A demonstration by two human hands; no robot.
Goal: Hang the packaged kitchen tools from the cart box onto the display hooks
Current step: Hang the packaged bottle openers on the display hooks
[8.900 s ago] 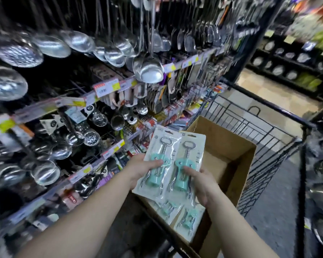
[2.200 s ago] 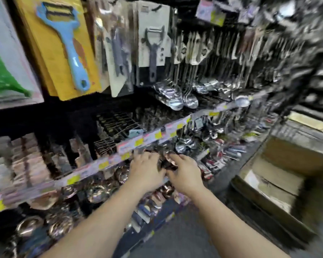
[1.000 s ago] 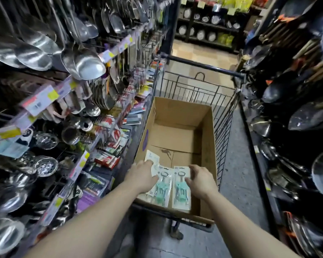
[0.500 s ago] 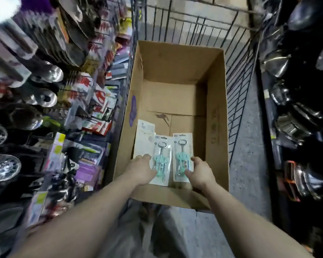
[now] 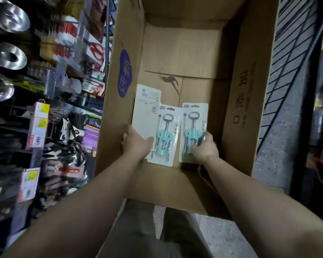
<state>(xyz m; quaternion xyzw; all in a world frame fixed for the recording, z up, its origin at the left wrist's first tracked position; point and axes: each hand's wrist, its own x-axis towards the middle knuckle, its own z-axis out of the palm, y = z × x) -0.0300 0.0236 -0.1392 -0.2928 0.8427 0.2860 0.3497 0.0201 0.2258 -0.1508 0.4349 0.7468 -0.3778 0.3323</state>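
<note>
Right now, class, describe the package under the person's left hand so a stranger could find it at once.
Look in the cardboard box, at its near end. Three white cards lie there; the left hand rests on the leftmost card, the only one lying printed back up, no teal corkscrew showing.

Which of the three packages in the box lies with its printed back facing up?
The leftmost package, partly under the left hand. It shows only plain white card with print, while the other two show teal corkscrews.

Shelf goods [image 5: 63, 75] blurred, box [image 5: 246, 101] cropped
</note>
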